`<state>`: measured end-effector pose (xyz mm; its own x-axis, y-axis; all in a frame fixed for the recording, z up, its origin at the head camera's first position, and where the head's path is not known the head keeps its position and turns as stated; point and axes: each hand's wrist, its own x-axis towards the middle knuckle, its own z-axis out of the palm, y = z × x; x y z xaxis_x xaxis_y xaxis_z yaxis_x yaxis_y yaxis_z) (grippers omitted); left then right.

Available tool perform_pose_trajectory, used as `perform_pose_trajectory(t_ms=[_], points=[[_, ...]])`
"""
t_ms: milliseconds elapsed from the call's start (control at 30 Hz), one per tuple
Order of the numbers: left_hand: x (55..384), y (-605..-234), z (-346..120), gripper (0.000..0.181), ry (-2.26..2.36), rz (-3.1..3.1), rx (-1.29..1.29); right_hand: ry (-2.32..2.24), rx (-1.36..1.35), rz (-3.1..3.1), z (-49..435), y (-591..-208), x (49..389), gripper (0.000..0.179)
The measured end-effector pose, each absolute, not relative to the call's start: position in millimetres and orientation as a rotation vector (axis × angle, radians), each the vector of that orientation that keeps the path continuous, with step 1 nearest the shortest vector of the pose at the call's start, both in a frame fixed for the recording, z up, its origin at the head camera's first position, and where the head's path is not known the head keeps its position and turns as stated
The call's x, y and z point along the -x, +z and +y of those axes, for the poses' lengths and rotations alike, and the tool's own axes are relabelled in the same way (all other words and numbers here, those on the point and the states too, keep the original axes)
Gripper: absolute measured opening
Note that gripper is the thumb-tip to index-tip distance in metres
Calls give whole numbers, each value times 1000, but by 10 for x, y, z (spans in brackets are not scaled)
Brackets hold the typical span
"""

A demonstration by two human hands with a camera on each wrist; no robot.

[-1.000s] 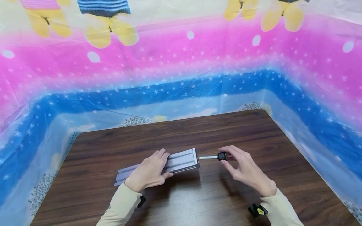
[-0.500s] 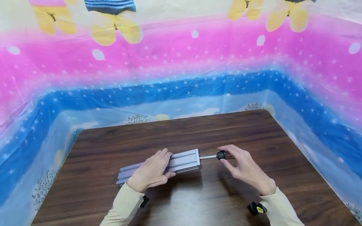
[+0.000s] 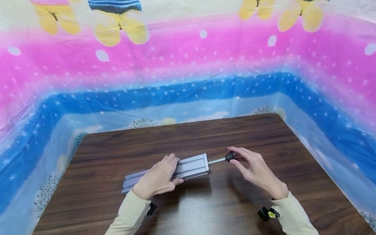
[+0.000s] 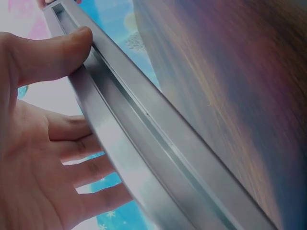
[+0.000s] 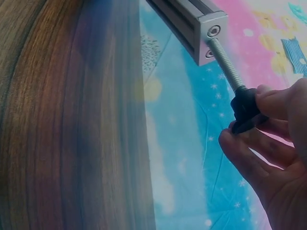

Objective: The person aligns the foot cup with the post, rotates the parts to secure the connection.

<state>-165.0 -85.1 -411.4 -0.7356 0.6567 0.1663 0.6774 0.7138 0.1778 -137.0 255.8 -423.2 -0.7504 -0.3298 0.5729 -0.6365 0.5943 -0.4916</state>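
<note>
My left hand (image 3: 155, 179) grips a silver slotted aluminium profile (image 3: 192, 164) around its middle. In the left wrist view the thumb (image 4: 62, 52) lies over the slot and the fingers go behind. A leveling foot (image 3: 230, 157) with a black base and a threaded metal stem (image 3: 216, 161) sticks out from the profile's right end. My right hand (image 3: 259, 169) pinches the black base between thumb and fingers. The right wrist view shows the stem entering the end plate (image 5: 204, 43) close to two socket-head screws. The profile's left part is partly hidden by my left hand.
Under both hands lies a dark wood-grain table (image 3: 188, 137) with rounded corners. A patterned cloth (image 3: 188, 65) in pink, blue and white hangs around its back and sides. Dark straps with small devices (image 3: 268, 214) sit at both wrists.
My right fingers have shifted around the black base, which now tilts slightly upward on its stem. My left hand keeps its grip on the profile. The whole view has shifted a little.
</note>
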Motion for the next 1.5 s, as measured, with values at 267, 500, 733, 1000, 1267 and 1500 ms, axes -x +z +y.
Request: perform_pose_trajectory(t_ms=[267, 500, 733, 1000, 1267, 1500], points=[[1639, -4097, -839, 50, -354, -2814, 1116, 969, -716, -2427, 2529, -4202, 1390, 38], [1627, -4082, -837, 49, -362, -2834, 1128, 999, -585, -2523, 2502, -4143, 1416, 23], [1617, -4084, -835, 48, -374, -2848, 1121, 977, -523, -2546, 2473, -4136, 1435, 18], [1611, -4066, -837, 48, -397, -2870, 1098, 1069, -538, -2477, 2456, -4174, 1398, 19], [1611, -4051, -848, 45, -411, -2873, 1094, 1094, -552, -2456, 2446, -4179, 1401, 18], [1594, -4051, -824, 47, -423, -2900, 1088, 1078, -365, -2589, 2425, -4117, 1422, 29]])
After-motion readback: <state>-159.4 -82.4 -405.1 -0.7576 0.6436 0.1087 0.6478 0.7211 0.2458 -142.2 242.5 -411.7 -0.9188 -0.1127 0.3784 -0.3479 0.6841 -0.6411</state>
